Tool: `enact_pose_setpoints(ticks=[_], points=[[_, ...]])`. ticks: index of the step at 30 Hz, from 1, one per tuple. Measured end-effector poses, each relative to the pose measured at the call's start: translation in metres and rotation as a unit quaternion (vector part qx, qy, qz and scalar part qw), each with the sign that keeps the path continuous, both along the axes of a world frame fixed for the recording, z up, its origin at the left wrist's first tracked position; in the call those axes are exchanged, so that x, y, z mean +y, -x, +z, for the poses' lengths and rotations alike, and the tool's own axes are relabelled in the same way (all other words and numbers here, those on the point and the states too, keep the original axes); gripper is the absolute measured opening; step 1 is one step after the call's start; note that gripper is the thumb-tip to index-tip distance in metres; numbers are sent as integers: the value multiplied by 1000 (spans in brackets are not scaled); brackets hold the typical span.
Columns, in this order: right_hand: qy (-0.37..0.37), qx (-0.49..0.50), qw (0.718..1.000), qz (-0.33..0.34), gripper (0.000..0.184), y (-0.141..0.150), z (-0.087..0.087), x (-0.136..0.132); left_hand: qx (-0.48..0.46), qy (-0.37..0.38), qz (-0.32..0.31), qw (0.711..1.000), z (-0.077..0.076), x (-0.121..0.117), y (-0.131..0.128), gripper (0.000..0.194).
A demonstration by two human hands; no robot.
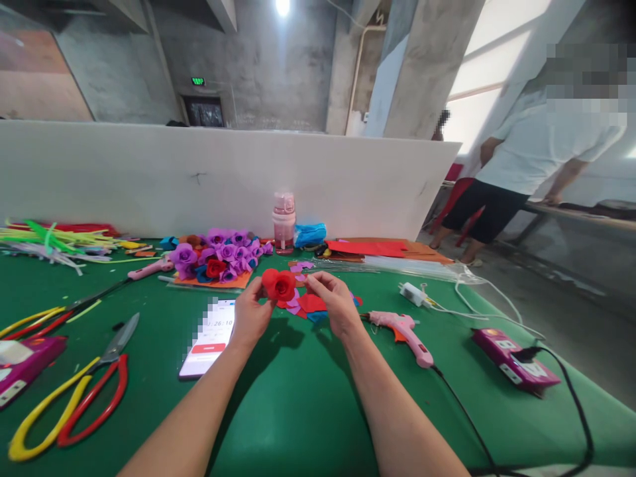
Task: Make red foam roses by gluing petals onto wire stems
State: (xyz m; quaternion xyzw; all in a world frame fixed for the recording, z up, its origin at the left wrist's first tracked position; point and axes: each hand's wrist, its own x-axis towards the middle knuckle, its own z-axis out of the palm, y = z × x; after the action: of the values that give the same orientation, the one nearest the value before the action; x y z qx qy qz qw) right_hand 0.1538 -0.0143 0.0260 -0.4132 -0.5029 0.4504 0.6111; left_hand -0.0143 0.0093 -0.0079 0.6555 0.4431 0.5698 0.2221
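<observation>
My left hand point(251, 311) pinches a red felt rose point(279, 285) and holds it up above the green table point(298, 397). My right hand point(335, 301) is close on the rose's right side, fingers curled, with a pale pink scrap at its fingertips. Below the hands lie loose red, pink and blue felt petals point(311, 303). A heap of finished purple and red felt roses point(221, 255) sits behind, on an orange sheet.
A phone point(209, 338) lies left of my hands, scissors point(74, 397) further left. A pink glue gun point(402, 331) and its black cord lie to the right, with a magenta box point(514, 361). A pink bottle point(283, 222) stands by the white partition. A person stands at the far right.
</observation>
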Motion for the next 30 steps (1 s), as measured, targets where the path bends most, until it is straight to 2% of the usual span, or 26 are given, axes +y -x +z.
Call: enact_pose_setpoints(ticks=[4, 6, 10, 13, 17, 21, 26, 30], points=[[-80, -90, 985, -120, 23, 2, 0, -1, -9, -16, 11, 1000, -3, 2, 1, 19], [-110, -130, 977, -130, 21, 4, 1, -3, -5, -21, 12, 1000, -4, 2, 1, 20], [-103, -143, 982, -62, 24, 7, -1, -3, 0, -17, 12, 1000, -2, 1, 0, 23], [-24, -79, 996, 18, 29, 11, -5, -1, -10, -11, 18, 1000, 0, 0, 0, 29], [43, 13, 993, 113, 31, 17, -9, -2, -8, -12, 24, 1000, 1, -1, 0, 30], [46, 26, 993, 106, 30, 20, -6, -6, 2, -15, 10, 1000, 1, -2, -1, 28], [33, 24, 997, 71, 26, 13, -4, -3, 7, -4, -39, 999, 0, -2, -2, 29], [38, 45, 995, 80, 25, 11, -5, -2, 1, 18, -55, 998, 0, -1, -2, 25]])
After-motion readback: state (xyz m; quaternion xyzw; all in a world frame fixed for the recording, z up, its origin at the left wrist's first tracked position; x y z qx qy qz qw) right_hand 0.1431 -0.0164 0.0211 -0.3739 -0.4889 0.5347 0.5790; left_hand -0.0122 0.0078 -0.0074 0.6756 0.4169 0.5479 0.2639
